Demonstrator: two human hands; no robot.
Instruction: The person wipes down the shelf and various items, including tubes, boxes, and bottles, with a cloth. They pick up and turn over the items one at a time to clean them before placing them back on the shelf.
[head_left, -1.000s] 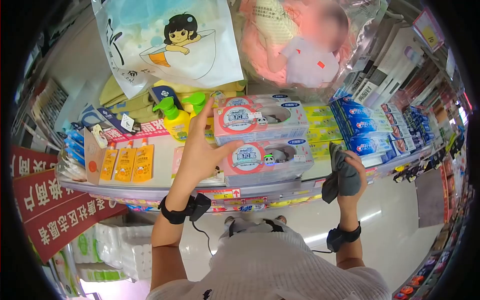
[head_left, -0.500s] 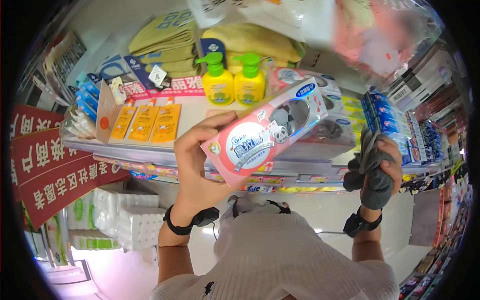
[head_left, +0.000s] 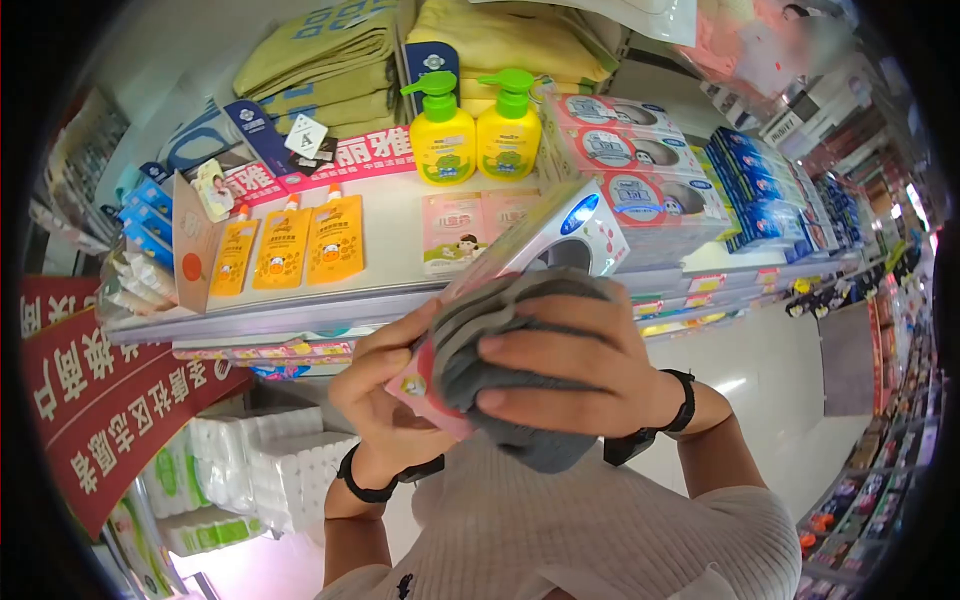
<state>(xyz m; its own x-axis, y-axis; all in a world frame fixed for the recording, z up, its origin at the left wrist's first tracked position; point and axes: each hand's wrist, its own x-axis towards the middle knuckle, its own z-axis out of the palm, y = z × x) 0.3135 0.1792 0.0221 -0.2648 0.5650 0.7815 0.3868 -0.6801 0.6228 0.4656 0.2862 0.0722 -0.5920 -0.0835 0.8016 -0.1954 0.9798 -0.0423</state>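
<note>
My left hand [head_left: 380,385] grips the lower end of a pink and white box [head_left: 603,228] with an oval window, tilted up to the right in front of the shelf. A grey cloth [head_left: 535,440] is bunched in my right hand [head_left: 590,350] and lies against the box's front, covering most of its print. My right fingers spread across the cloth and press it there. Behind them, similar panda boxes [head_left: 640,200] are stacked on the shelf. Flat pink packs [head_left: 455,235] lie just beyond the held box.
Yellow pump bottles [head_left: 443,145] with green tops and orange pouches [head_left: 335,240] stand on the shelf [head_left: 380,305]. Folded towels [head_left: 320,60] are behind. Blue boxes [head_left: 750,190] stack at right. Red banners [head_left: 110,410] and wrapped paper rolls [head_left: 270,460] are at lower left.
My right hand has moved left with the grey cloth, from beside the shelf onto the box's front. The box has dropped slightly and turned more upright in my left hand.
</note>
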